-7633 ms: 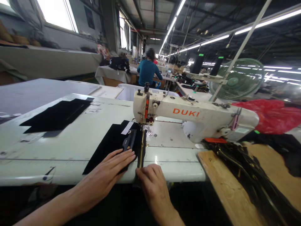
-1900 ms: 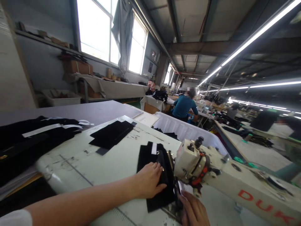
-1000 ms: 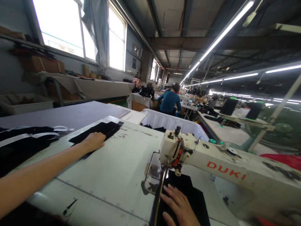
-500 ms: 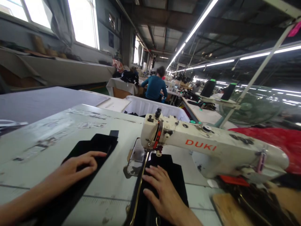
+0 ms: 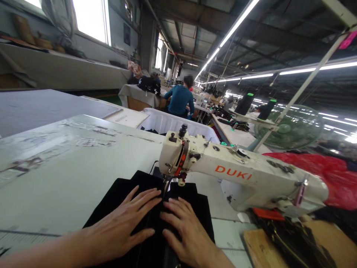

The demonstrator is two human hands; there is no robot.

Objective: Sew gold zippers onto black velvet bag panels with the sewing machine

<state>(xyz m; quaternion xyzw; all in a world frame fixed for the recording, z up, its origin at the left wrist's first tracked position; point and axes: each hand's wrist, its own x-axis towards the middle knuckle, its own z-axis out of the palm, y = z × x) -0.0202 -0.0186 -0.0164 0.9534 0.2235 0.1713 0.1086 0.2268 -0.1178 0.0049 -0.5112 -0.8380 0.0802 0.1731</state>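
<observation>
Two black fabric pieces lie side by side at the needle of a white sewing machine (image 5: 206,162) lettered DUKI. On the left black piece (image 5: 110,199), my left hand (image 5: 125,223) rests flat with its fingers spread, their tips close to the needle area (image 5: 167,183). My right hand (image 5: 188,229) lies palm down on the right black piece (image 5: 205,208), fingers stretched out and slightly apart. The edges of the two pieces meet between my hands, under the presser foot. The gold zipper teeth that showed there before are covered now.
Behind the machine stands a white plastic bin (image 5: 178,121). A wooden board (image 5: 260,249) and dark zippers (image 5: 292,242) lie at the lower right, with red plastic sheeting (image 5: 301,175) beyond. Black thread cones (image 5: 245,104) and a fan (image 5: 287,128) stand behind. A person in blue-green (image 5: 180,99) sits farther back.
My left hand has brought the left black fabric piece rightward, over the zipper strip to the needle. My right hand stays on its piece. The view has shifted slightly.
</observation>
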